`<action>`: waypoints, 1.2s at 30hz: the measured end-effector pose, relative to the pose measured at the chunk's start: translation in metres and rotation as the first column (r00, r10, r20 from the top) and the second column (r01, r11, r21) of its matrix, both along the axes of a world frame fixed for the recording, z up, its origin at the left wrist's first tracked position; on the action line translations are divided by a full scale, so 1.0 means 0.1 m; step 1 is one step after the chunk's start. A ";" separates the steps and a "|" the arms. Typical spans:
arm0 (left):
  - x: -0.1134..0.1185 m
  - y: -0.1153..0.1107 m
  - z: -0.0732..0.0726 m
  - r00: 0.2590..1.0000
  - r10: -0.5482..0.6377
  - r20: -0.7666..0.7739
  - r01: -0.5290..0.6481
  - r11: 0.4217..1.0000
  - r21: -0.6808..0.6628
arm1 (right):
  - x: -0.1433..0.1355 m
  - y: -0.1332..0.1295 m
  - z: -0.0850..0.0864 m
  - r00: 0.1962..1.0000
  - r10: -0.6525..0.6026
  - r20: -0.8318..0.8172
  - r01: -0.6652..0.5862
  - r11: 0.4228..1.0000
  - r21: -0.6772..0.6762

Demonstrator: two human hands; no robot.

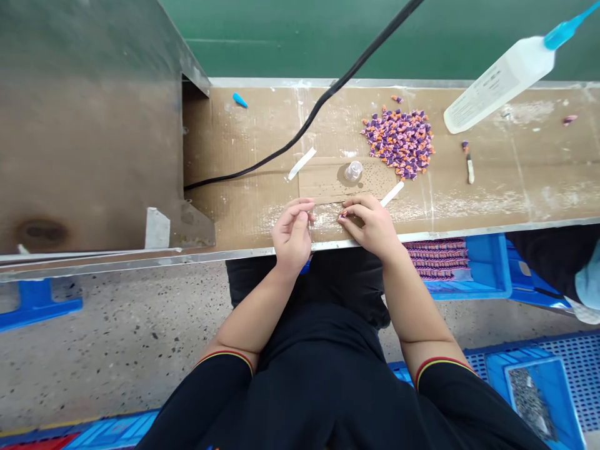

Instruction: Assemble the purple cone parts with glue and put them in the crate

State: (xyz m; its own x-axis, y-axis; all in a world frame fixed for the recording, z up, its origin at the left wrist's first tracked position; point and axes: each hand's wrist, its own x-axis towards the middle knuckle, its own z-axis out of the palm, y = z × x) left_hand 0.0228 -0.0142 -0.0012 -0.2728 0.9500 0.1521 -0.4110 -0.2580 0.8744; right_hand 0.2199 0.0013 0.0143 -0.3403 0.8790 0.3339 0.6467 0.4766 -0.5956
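Note:
My right hand [372, 224] is closed in a pinch on a small purple-and-orange piece [343, 214] just above the front of the cardboard-covered bench. To its left, my left hand [293, 234] has thumb and fingertips pressed together; whatever they hold, if anything, is too small to make out. The hands are apart. Beyond them lies a flat cardboard piece [328, 181] with a small clear cup [353, 171] on it. A heap of similar purple, orange and pink pieces [400, 142] is behind the right hand. A white strip [392, 194] lies by that hand's knuckles, another white strip [302, 164] farther left.
A metal housing [94, 125] takes up the left side, and a black cable [281, 150] crosses the bench. At right stand a clear bottle [499, 84] with a blue nozzle and a white-handled tool [470, 169]. A blue bin [487, 269] is below the bench edge.

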 end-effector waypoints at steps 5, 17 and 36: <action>0.01 0.01 0.02 1.000 -0.005 -0.013 0.005 1.000 0.020 | 0.00 0.03 0.03 1.000 0.024 0.003 -0.024 0.999 -0.024; 0.02 0.03 0.02 0.999 0.000 -0.035 0.001 1.000 0.030 | 0.02 0.06 0.01 0.999 0.047 -0.004 -0.047 0.999 -0.023; 0.06 0.19 0.11 0.999 0.034 0.021 -0.035 0.998 0.058 | 2.63 -1.26 0.00 0.362 -0.930 -0.066 0.868 0.362 -0.339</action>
State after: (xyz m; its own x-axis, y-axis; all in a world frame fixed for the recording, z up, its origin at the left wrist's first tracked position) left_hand 0.0285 0.0046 0.0097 -0.3090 0.9295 0.2016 -0.4179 -0.3231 0.8491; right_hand 0.4834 -0.1251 0.0140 0.7536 0.6563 0.0381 0.4458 -0.4677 -0.7632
